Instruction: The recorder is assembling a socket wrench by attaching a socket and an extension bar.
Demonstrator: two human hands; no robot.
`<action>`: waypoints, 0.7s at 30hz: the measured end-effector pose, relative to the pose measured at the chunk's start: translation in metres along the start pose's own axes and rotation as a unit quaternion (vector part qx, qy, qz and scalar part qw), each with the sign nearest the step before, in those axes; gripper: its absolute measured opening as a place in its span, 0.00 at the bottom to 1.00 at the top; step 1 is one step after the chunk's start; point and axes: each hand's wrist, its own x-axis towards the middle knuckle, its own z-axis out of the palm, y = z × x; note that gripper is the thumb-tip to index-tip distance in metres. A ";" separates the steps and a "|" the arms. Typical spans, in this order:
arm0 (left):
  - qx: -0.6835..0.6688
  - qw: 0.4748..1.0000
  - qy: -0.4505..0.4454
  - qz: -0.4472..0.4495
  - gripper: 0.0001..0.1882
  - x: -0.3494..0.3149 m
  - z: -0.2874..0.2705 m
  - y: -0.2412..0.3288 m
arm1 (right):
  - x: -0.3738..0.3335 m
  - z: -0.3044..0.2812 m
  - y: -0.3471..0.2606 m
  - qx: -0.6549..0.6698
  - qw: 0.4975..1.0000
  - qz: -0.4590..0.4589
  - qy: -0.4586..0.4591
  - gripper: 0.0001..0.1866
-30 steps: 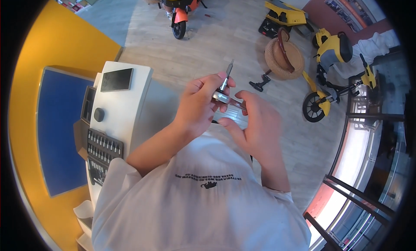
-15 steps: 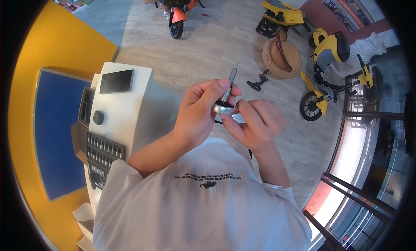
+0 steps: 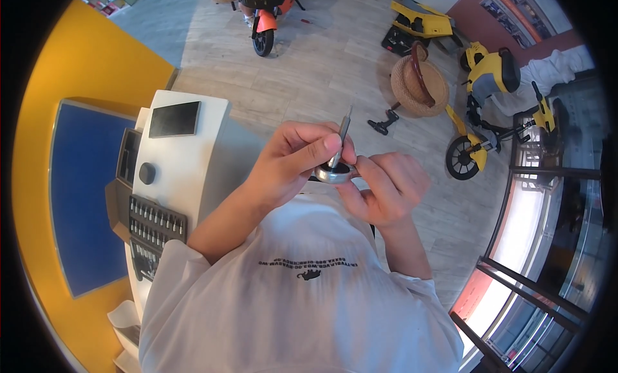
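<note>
In front of my chest, my left hand (image 3: 291, 157) pinches a slim metal screwdriver bit shaft (image 3: 344, 130) between thumb and fingers, its thin tip pointing up and away. The shaft's lower end stands at the dark middle of a round silver part (image 3: 334, 175); whether the two are joined I cannot tell. My right hand (image 3: 391, 185) has thumb and forefinger closed on the right edge of this round part, with the other fingers curled.
On the left, a white table (image 3: 212, 144) holds a dark tablet-like slab (image 3: 174, 119), a round black piece (image 3: 147, 174) and a bit set case (image 3: 156, 222). A cordless drill (image 3: 383, 122), a straw hat (image 3: 407, 83), and yellow scooters (image 3: 494, 74) stand or lie to the right.
The shaft has turned a little more upright, and my left hand has shifted slightly with it. My right hand stays on the round part, moved slightly right.
</note>
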 end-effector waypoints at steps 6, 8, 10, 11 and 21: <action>0.041 0.999 0.024 0.005 0.15 0.000 0.001 0.004 | 0.003 0.002 0.000 0.017 1.000 0.010 -0.015 0.20; 0.019 0.999 0.028 0.008 0.13 0.000 0.000 0.002 | 0.001 0.003 0.001 0.014 1.000 0.011 -0.016 0.21; 0.020 0.999 0.036 0.004 0.14 0.000 0.000 -0.001 | -0.001 0.002 0.003 0.010 0.999 0.011 -0.029 0.21; 0.020 0.999 0.037 0.005 0.14 0.000 0.000 -0.001 | -0.002 0.001 0.004 0.011 0.999 0.010 -0.029 0.21; 0.015 0.998 0.043 -0.044 0.14 0.015 -0.003 -0.020 | -0.020 0.002 0.028 0.102 0.994 0.030 -0.022 0.23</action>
